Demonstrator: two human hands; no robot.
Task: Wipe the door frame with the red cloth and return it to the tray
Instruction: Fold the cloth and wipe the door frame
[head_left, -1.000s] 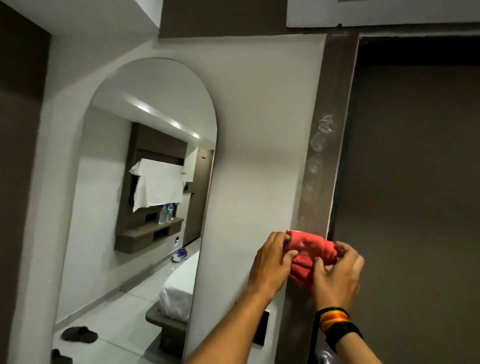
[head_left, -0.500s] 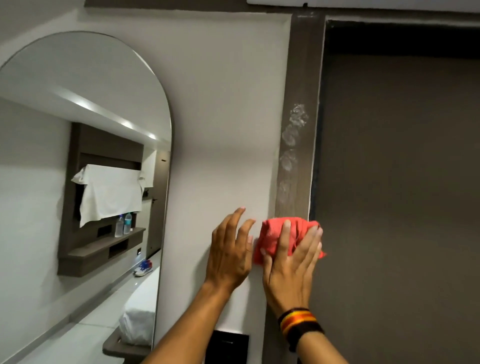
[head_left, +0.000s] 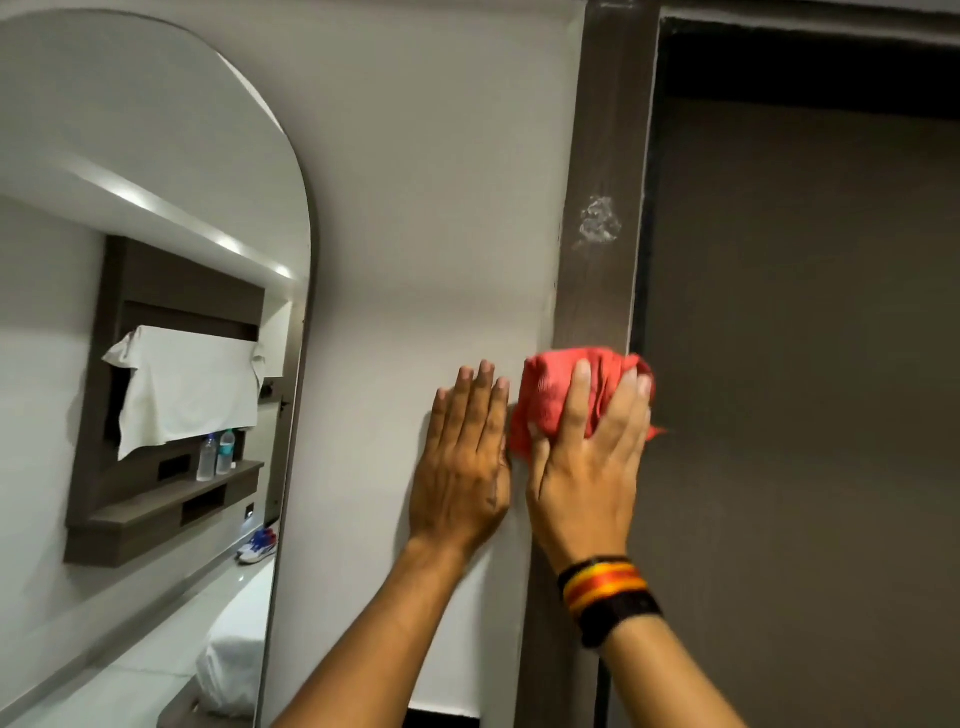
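My right hand (head_left: 587, 467) presses the bunched red cloth (head_left: 550, 395) flat against the brown door frame (head_left: 605, 130), fingers spread over it. A whitish smear (head_left: 600, 221) sits on the frame well above the cloth. My left hand (head_left: 462, 467) lies flat and open on the white wall just left of the frame, fingers together and pointing up, its edge close to the cloth. The tray is not in view.
The dark door (head_left: 805, 364) fills the right side. A tall arched mirror (head_left: 145, 364) hangs on the white wall (head_left: 426, 208) at left, reflecting a shelf, bottles, shoes and a bed. A dark wall plate (head_left: 441, 719) shows at the bottom edge.
Both hands held the cloth a second ago; my left hand let go and went flat on the wall. My right hand has wiped upward, removing the lower smears.
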